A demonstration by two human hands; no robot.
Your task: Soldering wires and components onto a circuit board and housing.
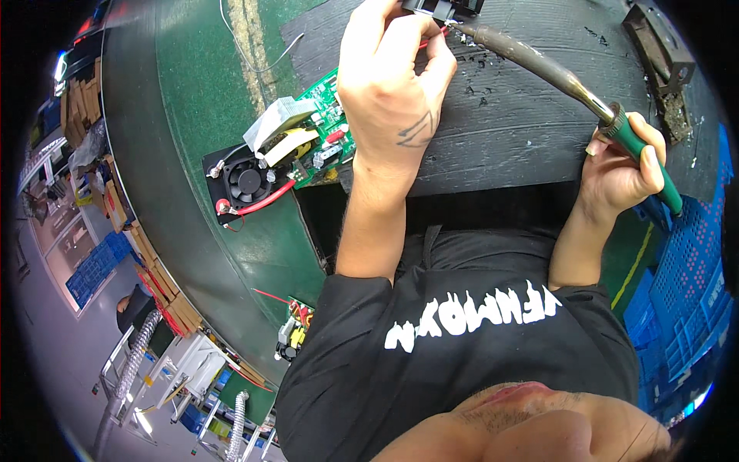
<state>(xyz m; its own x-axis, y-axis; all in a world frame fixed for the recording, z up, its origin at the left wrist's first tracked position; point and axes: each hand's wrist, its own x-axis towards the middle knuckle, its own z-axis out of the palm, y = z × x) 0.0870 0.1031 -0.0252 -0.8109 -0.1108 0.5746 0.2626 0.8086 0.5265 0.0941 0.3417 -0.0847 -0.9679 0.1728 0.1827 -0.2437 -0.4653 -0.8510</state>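
My right hand grips the green handle of a soldering iron. The iron slants up to the left, its tip at a small black plastic part cut off by the top edge. Beside that tip my left hand is closed, fingertips pinched around a short red wire; the fingers partly hide it. Left of my wrist lies a green circuit board with a metal heatsink. A black panel with a fan adjoins it, with a thick red wire.
Dark, scratched boarding lies under the work, dotted with scraps. A metal iron holder stands at the far right. Blue perforated crates are beside me at right. Another small board sits by my left elbow on the green mat.
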